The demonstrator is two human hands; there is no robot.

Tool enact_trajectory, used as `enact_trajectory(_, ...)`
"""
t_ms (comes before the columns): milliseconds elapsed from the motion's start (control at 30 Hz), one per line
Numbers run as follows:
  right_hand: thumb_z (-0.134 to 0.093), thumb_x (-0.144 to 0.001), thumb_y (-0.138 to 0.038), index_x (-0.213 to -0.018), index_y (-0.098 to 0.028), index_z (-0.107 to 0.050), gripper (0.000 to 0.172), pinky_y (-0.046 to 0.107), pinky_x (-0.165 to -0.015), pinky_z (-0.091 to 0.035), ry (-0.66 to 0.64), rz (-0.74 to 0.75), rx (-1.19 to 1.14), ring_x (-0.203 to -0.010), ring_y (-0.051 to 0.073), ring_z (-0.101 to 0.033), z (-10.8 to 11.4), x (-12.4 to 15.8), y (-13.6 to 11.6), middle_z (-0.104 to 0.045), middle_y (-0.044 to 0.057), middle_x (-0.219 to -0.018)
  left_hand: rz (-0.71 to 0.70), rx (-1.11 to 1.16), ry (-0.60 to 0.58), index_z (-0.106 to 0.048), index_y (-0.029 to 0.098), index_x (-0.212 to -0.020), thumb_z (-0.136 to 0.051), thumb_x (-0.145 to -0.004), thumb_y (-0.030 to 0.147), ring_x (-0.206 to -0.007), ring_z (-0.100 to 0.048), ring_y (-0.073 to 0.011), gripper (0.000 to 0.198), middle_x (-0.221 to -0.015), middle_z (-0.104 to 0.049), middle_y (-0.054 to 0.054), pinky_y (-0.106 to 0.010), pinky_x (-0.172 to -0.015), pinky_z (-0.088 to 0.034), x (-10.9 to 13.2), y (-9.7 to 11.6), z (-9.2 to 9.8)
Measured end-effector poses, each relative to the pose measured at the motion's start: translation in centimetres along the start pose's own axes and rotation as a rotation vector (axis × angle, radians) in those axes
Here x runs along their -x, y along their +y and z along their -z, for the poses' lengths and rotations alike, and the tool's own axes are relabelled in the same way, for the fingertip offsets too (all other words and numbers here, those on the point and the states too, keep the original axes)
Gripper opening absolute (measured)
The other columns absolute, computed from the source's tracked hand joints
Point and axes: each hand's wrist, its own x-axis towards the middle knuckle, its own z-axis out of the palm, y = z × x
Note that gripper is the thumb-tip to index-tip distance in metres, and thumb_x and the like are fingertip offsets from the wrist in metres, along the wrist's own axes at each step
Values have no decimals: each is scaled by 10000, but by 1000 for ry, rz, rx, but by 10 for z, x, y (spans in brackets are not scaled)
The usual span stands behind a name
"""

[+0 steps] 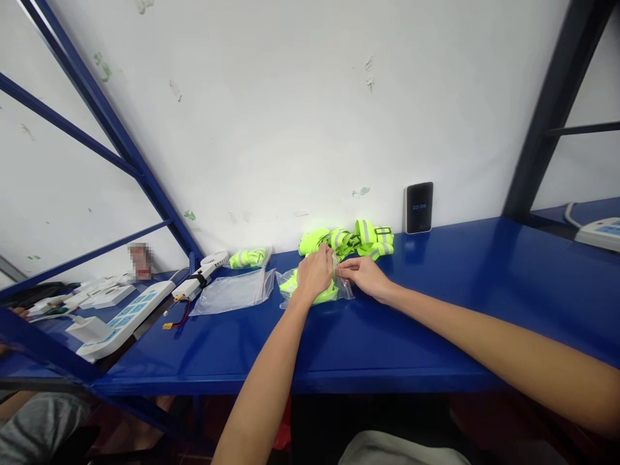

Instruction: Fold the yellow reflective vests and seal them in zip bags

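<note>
My left hand (314, 272) and my right hand (364, 275) meet over a clear plastic bag (341, 289) that lies on the blue shelf (436, 310). A folded neon-yellow reflective piece (290, 284) is inside the bag. Both hands pinch the bag's upper edge, fingers closed on it. Just behind them, against the wall, lies a loose pile of neon-yellow reflective bands (351, 239).
An empty clear bag (235, 292) lies left of my hands, and a bagged neon piece (248, 258) sits behind it. Farther left are a white fan (201, 274), a power strip (128, 316) and wires. A dark phone (419, 206) leans on the wall. Blue frame posts stand on both sides.
</note>
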Motion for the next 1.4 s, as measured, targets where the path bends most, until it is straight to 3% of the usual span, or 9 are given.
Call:
enact_trajectory(667,-682,-679,-314,-726,-138,-682,182,271,-566,-395,18,-32,-39,-565,140,-521,-1,0,0,-636,17,-636,18,12,-21,-520,228,-1107,-169,-1006,404,-899,-649,-245,405,-969,-694,-83,-316,-746,-415,2,1,1)
enact_trajectory(1167,-641,-717,-347,-735,-154,-670,195,278,-568,-416,2,37,0,-573,142,-519,1,0,-2,-611,8,-658,4,9,-9,-516,225,-1108,-187,-1008,377,-882,-660,-245,377,-936,-699,-83,-313,-732,-422,6,3,4)
enact_trajectory(1400,-570,-731,-309,-713,-160,-649,170,279,-597,-390,20,115,134,-616,154,-517,-2,4,-11,-617,22,-681,5,50,1,-545,224,-1067,-201,-1000,398,-878,-656,-242,391,-935,-701,-80,-317,-742,-430,8,4,6)
